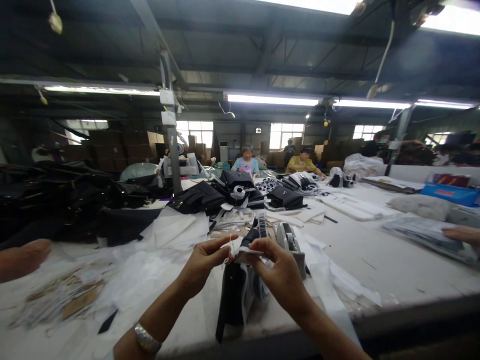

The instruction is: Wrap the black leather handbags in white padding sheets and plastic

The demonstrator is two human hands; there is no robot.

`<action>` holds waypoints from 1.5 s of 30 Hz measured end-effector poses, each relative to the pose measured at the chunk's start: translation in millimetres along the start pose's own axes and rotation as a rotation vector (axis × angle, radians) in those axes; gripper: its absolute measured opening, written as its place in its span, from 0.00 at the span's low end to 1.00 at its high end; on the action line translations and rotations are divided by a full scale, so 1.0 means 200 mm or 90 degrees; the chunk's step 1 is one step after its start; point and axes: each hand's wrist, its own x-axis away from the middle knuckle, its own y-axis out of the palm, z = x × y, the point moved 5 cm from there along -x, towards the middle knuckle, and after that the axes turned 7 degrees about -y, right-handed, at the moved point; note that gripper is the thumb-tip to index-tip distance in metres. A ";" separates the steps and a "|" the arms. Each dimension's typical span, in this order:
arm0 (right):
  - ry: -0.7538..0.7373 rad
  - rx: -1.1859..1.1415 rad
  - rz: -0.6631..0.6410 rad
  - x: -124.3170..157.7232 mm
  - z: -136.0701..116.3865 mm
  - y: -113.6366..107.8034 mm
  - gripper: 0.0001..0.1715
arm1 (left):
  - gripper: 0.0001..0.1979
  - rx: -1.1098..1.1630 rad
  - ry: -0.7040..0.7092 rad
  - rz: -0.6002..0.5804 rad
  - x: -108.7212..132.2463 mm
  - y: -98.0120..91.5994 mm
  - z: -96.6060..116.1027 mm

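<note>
My left hand (200, 265) pinches a thin white string (231, 244) between thumb and fingertips. Opposite it, my right hand (279, 270) is closed on a small whitish flat piece (249, 251), perhaps paper; its exact kind is unclear. Just beneath both hands a black bag (231, 295) stands on the table, with a grey-white lining or wrapping at its right side. A dark strap (252, 235) rises behind my fingers, with white wrapping beside it. To the right of my right hand sits a grey tape dispenser (290, 242).
Black bags (202, 197) are piled ahead and at the left. White tissue sheets (176, 227) and paper scraps (80, 300) litter the table (375, 240). Another person's hand (24, 260) is at the left edge, another (463, 234) at the right, by a plastic-wrapped package (427, 235).
</note>
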 end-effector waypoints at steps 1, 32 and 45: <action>0.002 -0.023 0.005 -0.01 0.01 0.01 0.05 | 0.20 -0.016 0.016 0.011 -0.01 0.01 0.01; 0.257 -0.513 0.075 -0.02 0.14 0.12 0.29 | 0.13 -0.410 0.115 0.176 0.20 -0.01 0.10; 0.080 -0.388 -0.055 -0.05 0.10 0.19 0.26 | 0.16 -0.434 0.100 0.035 0.12 0.09 0.17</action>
